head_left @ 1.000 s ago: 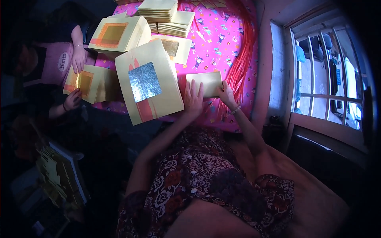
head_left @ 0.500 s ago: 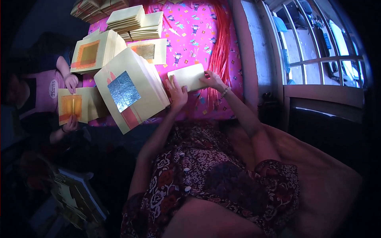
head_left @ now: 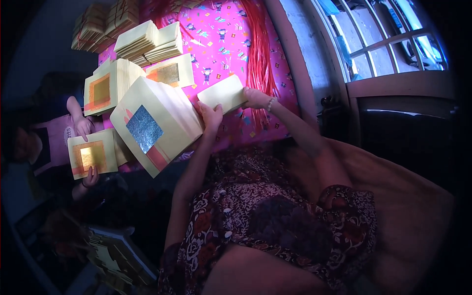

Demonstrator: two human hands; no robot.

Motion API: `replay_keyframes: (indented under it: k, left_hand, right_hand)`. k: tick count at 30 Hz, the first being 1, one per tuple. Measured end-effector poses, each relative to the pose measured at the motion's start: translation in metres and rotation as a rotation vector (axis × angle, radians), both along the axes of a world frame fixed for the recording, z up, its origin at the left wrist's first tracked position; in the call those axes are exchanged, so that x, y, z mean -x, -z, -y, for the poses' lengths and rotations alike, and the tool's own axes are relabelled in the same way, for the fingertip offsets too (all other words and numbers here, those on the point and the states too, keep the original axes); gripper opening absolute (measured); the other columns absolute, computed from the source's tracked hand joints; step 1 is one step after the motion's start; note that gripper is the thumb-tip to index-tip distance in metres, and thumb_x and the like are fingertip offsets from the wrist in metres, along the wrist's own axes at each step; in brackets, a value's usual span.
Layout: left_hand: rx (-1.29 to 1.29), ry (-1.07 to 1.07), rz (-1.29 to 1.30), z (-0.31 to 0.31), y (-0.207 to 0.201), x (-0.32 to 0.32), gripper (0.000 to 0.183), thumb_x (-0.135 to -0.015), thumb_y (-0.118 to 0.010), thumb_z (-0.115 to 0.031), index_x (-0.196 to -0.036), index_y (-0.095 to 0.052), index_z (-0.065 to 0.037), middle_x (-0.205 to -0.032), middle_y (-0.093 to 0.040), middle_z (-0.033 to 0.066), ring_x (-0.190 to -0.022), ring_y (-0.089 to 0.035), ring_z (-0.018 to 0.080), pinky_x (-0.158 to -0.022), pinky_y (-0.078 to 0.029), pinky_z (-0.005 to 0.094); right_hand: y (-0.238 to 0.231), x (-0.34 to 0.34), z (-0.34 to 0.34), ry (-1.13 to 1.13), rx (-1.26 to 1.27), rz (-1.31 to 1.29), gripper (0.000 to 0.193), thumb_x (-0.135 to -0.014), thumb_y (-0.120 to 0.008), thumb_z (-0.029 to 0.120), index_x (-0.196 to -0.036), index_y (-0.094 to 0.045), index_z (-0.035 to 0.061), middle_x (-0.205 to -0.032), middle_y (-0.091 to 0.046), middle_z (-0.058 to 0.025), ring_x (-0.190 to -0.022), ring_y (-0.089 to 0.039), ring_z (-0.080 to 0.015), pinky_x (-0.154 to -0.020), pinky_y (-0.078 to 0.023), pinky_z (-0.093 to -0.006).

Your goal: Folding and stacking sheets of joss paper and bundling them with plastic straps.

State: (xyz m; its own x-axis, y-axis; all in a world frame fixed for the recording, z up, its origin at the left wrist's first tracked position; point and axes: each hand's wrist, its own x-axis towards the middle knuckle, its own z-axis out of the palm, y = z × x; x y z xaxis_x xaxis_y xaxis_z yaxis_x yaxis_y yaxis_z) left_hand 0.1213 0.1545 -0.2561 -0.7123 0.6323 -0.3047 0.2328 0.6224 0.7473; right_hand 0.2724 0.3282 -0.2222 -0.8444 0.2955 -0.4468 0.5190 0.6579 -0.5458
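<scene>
A folded bundle of cream paper [head_left: 220, 96] is between my hands, above the pink table cover. My left hand [head_left: 211, 117] grips its near left edge, the thumb lying along the paper. My right hand [head_left: 256, 98], a beaded bracelet at its wrist, holds the right end, fingers curled round it. Just left of my left hand stands a thick, tilted stack of cream paper sheets [head_left: 172, 104], the top one bearing a silver foil square [head_left: 144, 129] and red print. Behind it lies a sheet with a gold square [head_left: 169, 73].
At the left, a co-worker's hands [head_left: 84, 129] hold a sheet with an orange-and-gold square [head_left: 89, 156]. Another sheet stack [head_left: 100, 92], folded bundles [head_left: 147, 43] and tied bundles [head_left: 105, 24] stand farther back. Red plastic strands [head_left: 260, 54] run along the right side of the pink-covered table [head_left: 231, 46].
My left hand has gone from fingers spread on the folded paper to gripping its near edge. The co-worker's sheet has shifted and now shows its square more fully. The whole view has turned slightly.
</scene>
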Motion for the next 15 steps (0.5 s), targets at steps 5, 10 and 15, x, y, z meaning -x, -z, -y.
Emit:
replay_keyframes:
  k: [5, 10, 15]
  left_hand:
    - [-0.055, -0.108, -0.032, 0.01, 0.017, 0.005, 0.102, -0.076, -0.077, -0.027, -0.143, -0.012, 0.017, -0.14, -0.037, 0.0344, -0.132, -0.04, 0.039, -0.11, -0.033, 0.0391]
    - [-0.113, -0.16, -0.007, 0.002, 0.018, 0.006, 0.09, -0.076, -0.079, -0.019, -0.138, -0.023, 0.013, -0.129, -0.05, 0.028, -0.12, -0.053, 0.0327, -0.101, -0.043, 0.0374]
    - [-0.127, -0.156, -0.02, 0.0, 0.008, 0.001, 0.085, -0.075, -0.08, -0.019, -0.135, -0.028, 0.011, -0.125, -0.053, 0.0264, -0.117, -0.055, 0.032, -0.099, -0.044, 0.0373]
  right_hand:
    - [-0.035, 0.012, 0.004, -0.118, -0.026, -0.01, 0.07, -0.076, -0.079, 0.039, -0.11, -0.047, -0.0127, -0.1, -0.064, -0.0267, -0.1, -0.064, -0.0384, -0.087, -0.051, -0.0429]
    - [-0.024, 0.008, -0.002, -0.109, -0.114, -0.015, 0.073, -0.076, -0.078, 0.045, -0.11, -0.047, -0.0121, -0.096, -0.065, -0.0247, -0.098, -0.065, -0.0371, -0.086, -0.051, -0.0428]
    - [-0.013, 0.003, 0.0, -0.094, -0.173, -0.035, 0.071, -0.075, -0.077, 0.047, -0.108, -0.05, -0.0106, -0.091, -0.065, -0.0219, -0.095, -0.066, -0.0352, -0.084, -0.051, -0.0424]
